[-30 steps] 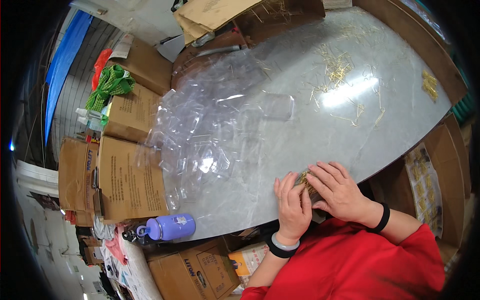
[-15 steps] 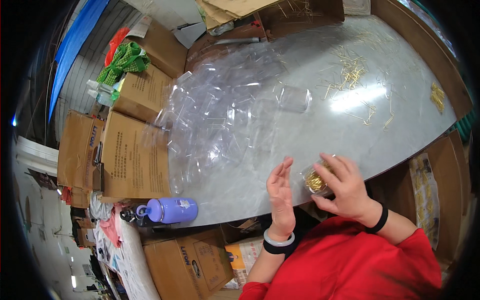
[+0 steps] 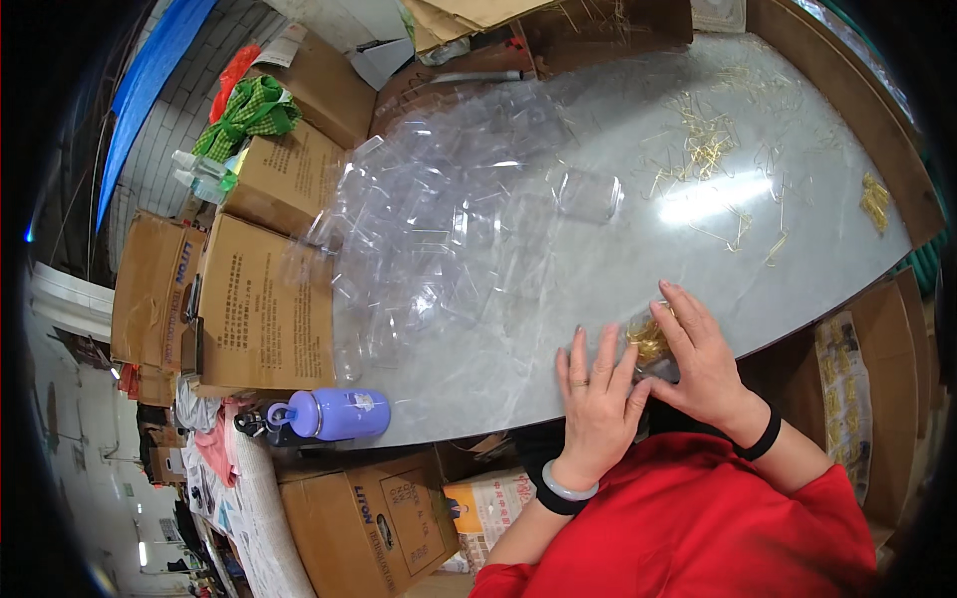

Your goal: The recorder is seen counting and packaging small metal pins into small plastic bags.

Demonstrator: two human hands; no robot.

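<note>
Close to the table's near edge is a small clear plastic box (image 3: 646, 357) with gold wire hooks (image 3: 650, 339) inside. My right hand (image 3: 706, 371) is closed around its right side, fingers over the far end and thumb at the near end. Palm down, my left hand (image 3: 598, 404) lies beside the box with its fingers stretched out and slightly apart; the fingertips reach the box's left side or the table there. Both hands partly hide the box. Farther off, a loose pile of gold wire hooks (image 3: 708, 149) lies on the grey table (image 3: 498, 384).
Many clear plastic boxes (image 3: 429, 209) are heaped across the left of the table, one box (image 3: 590, 195) apart from them. A purple bottle (image 3: 344, 414) lies at the near left edge. Cardboard boxes (image 3: 264, 309) line the left side. A gold bundle (image 3: 874, 204) sits far right.
My left hand has turned from upright to palm down and moved right against the box. My right hand and the box have shifted slightly right.
</note>
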